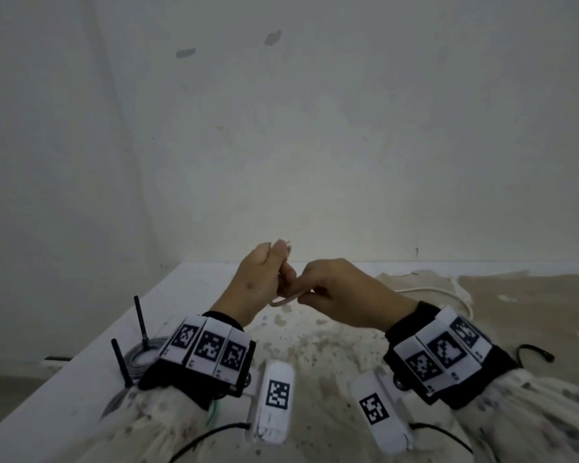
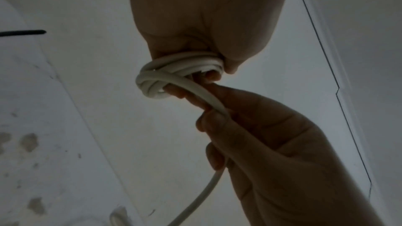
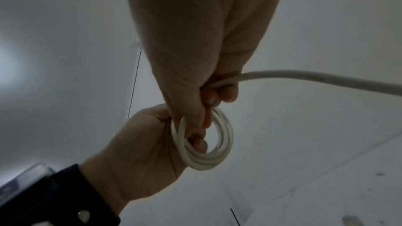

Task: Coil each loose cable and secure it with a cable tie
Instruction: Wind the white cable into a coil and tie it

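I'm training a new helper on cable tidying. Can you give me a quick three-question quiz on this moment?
1. True or false: the white cable is fully coiled.
2. Which of the hands holds the coil? A) left hand B) right hand
3. Fill in: the right hand grips the cable's loose ____.

Key: 1 false, a loose length still trails off to the table; 2 A; 3 length.

Left hand raised above stained white table, left of and touching right hand | coiled white round cable held between both | grey wire coil at table's left edge
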